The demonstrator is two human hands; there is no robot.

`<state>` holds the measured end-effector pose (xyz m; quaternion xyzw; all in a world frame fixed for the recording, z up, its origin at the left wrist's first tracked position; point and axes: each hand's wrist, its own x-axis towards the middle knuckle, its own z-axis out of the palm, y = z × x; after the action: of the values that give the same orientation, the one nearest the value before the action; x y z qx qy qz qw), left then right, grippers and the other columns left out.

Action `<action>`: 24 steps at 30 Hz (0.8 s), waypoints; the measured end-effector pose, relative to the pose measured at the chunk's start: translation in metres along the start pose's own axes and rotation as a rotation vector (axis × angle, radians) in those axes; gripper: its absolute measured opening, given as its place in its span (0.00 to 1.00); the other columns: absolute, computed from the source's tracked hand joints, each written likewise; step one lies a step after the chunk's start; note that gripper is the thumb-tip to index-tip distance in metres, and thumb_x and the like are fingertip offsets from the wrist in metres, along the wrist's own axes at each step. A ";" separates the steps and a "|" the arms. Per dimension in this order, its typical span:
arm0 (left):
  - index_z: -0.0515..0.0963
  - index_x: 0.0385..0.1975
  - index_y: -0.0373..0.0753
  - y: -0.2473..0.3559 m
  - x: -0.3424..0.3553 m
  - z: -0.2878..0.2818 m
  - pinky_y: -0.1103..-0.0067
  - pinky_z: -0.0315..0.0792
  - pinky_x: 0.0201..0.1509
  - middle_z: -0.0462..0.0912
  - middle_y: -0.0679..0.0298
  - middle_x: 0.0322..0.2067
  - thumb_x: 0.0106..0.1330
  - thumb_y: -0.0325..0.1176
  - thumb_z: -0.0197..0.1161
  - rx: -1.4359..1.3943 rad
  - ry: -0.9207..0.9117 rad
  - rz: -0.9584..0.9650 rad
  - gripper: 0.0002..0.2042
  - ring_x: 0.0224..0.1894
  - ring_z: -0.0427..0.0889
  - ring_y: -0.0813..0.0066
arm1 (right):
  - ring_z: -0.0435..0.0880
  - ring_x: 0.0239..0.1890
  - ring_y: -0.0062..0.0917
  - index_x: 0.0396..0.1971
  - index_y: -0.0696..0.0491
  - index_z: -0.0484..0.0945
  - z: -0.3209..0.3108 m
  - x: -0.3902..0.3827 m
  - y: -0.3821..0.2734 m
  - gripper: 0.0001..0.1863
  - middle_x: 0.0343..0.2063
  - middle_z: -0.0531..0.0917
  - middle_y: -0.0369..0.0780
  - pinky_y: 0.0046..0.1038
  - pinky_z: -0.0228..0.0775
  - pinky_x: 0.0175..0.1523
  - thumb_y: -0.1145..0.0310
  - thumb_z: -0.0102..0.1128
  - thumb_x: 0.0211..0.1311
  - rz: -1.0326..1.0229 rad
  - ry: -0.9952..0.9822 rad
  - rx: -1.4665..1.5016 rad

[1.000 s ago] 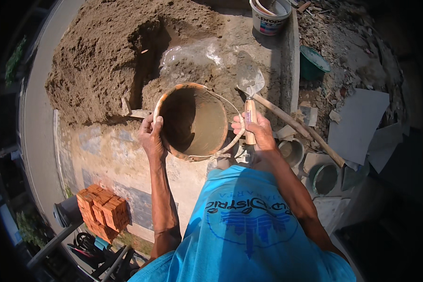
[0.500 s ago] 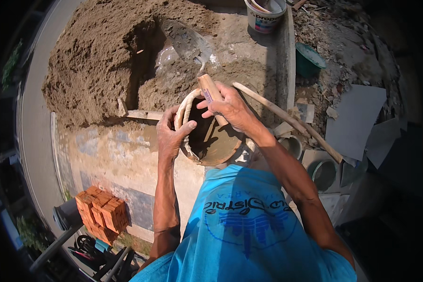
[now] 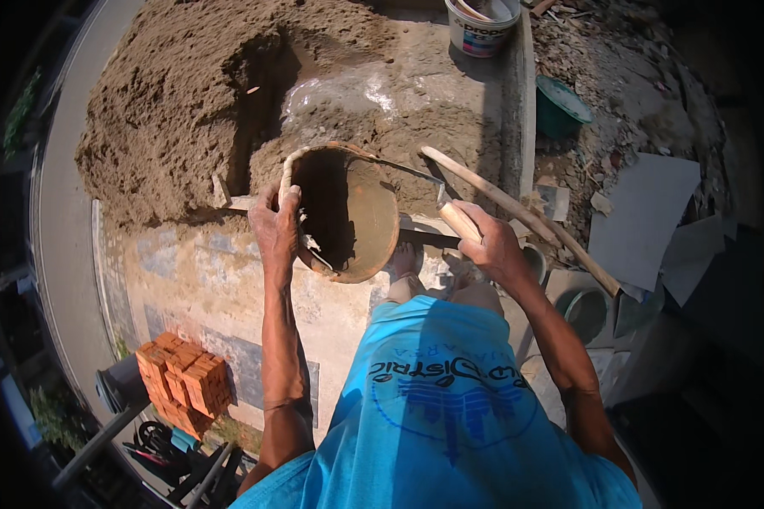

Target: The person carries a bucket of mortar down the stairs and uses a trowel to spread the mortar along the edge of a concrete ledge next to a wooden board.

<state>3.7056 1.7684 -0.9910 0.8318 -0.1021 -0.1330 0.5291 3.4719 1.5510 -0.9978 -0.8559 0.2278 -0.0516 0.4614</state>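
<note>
The left hand (image 3: 276,227) grasps the bucket (image 3: 372,212) by its left side, near the pale wrapped handle (image 3: 289,170), keeping it in front of the body, while the right hand (image 3: 496,250) is clenched around the wooden grip of a trowel (image 3: 458,220), its blade (seen nearly edge-on) alongside the bucket's far rim. Judging by how things lie, the sandy heap (image 3: 174,110) is partly cut away beside a wet patch (image 3: 348,92), with much of it left unused; whether the shadowed bucket holds any mix, I cannot tell.
</note>
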 end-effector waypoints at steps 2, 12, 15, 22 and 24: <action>0.76 0.38 0.29 0.003 0.003 0.001 0.83 0.64 0.32 0.75 0.67 0.24 0.58 0.37 0.59 0.040 -0.001 0.007 0.16 0.27 0.69 0.82 | 0.78 0.33 0.41 0.55 0.48 0.68 0.002 -0.005 0.002 0.31 0.34 0.78 0.47 0.36 0.70 0.42 0.72 0.53 0.43 -0.029 -0.016 -0.101; 0.77 0.38 0.30 0.024 -0.001 0.026 0.83 0.66 0.28 0.76 0.65 0.23 0.59 0.37 0.59 0.073 -0.044 0.097 0.15 0.25 0.71 0.82 | 0.80 0.29 0.37 0.61 0.37 0.58 0.017 0.031 -0.025 0.34 0.33 0.75 0.46 0.34 0.75 0.33 0.74 0.51 0.51 -0.264 -0.113 -0.622; 0.77 0.40 0.30 0.023 0.000 0.030 0.83 0.68 0.30 0.78 0.64 0.25 0.59 0.38 0.60 0.088 -0.058 0.127 0.17 0.26 0.73 0.82 | 0.81 0.30 0.34 0.61 0.39 0.58 0.027 0.046 -0.025 0.33 0.33 0.76 0.47 0.32 0.75 0.32 0.74 0.50 0.52 -0.325 -0.076 -0.792; 0.76 0.41 0.30 0.034 -0.006 0.029 0.82 0.69 0.31 0.78 0.63 0.25 0.60 0.32 0.60 0.003 0.013 0.140 0.13 0.27 0.73 0.80 | 0.81 0.33 0.40 0.62 0.42 0.57 0.045 0.023 -0.006 0.34 0.32 0.78 0.50 0.36 0.73 0.36 0.72 0.50 0.51 -0.080 -0.362 -0.631; 0.76 0.39 0.30 0.035 -0.007 0.029 0.80 0.68 0.31 0.76 0.62 0.24 0.60 0.30 0.59 0.017 0.051 0.191 0.11 0.26 0.73 0.78 | 0.81 0.32 0.42 0.62 0.44 0.57 0.039 0.024 -0.012 0.34 0.32 0.77 0.50 0.38 0.73 0.37 0.72 0.50 0.51 -0.078 -0.408 -0.545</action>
<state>3.6888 1.7309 -0.9701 0.8259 -0.1684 -0.0601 0.5348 3.5093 1.5759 -1.0136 -0.9485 0.1032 0.1659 0.2494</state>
